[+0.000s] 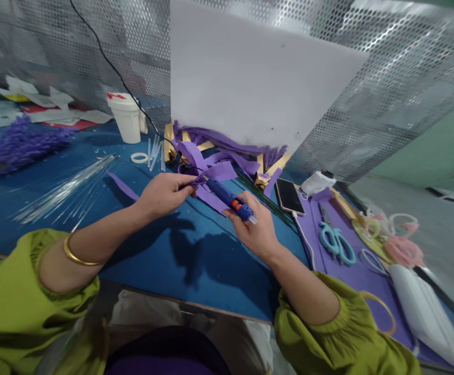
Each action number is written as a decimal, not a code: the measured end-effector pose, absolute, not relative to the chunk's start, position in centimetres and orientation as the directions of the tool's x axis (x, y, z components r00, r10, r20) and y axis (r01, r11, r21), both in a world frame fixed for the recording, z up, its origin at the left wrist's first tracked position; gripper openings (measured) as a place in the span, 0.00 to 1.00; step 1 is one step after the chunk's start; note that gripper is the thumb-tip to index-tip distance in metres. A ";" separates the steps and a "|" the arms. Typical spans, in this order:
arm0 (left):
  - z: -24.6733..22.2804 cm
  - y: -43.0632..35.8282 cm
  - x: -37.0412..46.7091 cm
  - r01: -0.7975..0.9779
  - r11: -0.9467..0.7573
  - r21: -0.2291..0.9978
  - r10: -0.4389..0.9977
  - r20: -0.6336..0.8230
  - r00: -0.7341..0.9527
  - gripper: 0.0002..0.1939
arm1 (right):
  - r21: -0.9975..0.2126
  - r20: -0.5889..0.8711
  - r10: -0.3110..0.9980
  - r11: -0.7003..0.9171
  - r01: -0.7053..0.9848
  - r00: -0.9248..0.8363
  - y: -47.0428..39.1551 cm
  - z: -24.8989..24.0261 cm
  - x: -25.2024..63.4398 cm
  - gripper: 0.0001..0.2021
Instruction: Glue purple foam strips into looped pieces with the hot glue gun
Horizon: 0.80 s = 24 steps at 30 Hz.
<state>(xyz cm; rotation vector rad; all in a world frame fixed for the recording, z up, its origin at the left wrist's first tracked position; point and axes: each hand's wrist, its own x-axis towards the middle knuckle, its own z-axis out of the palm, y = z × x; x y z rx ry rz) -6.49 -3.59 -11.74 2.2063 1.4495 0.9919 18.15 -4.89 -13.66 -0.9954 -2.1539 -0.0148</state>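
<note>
My left hand [168, 194] pinches the end of a purple ribbon strip [221, 172] above the blue table. In my right hand [256, 224] is a blue glue gun [225, 195], its nozzle pointing up and left and close to or touching the ribbon near my left fingertips. More purple strips lie loosely behind and under the gun. Small bundles of purple flowers in tan wrapping [264, 174] stand just beyond them. A black cord runs down from the upper left toward the gun.
On the left of the blue table [219, 276] are clear sticks [71, 190], purple flowers [27, 140] and a white cup [127, 120]. A white board [250, 78] rises behind. Right are a phone [290, 197], scissors [335, 239] and ribbon rolls [404, 250].
</note>
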 end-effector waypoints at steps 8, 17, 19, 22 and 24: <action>-12.0 -3.4 -6.5 0.640 -0.443 0.628 0.894 0.362 0.265 0.15 | -0.286 0.638 0.649 0.700 0.655 -0.415 -4.9 -13.8 18.2 0.06; -12.3 -3.2 -6.5 0.606 -0.435 0.666 0.900 0.348 0.263 0.18 | -0.281 0.636 0.656 0.687 0.670 -0.405 -4.9 -13.6 18.2 0.06; -12.3 -3.2 -6.6 0.611 -0.434 0.662 0.900 0.350 0.260 0.18 | -0.280 0.636 0.656 0.686 0.671 -0.405 -4.9 -13.6 18.2 0.07; -12.3 -3.2 -6.6 0.623 -0.429 0.654 0.902 0.350 0.254 0.18 | -0.281 0.640 0.654 0.687 0.670 -0.402 -4.9 -13.6 18.2 0.06; -12.3 -3.2 -6.6 0.620 -0.427 0.658 0.903 0.350 0.250 0.19 | -0.285 0.642 0.657 0.683 0.672 -0.395 -4.9 -13.7 18.2 0.06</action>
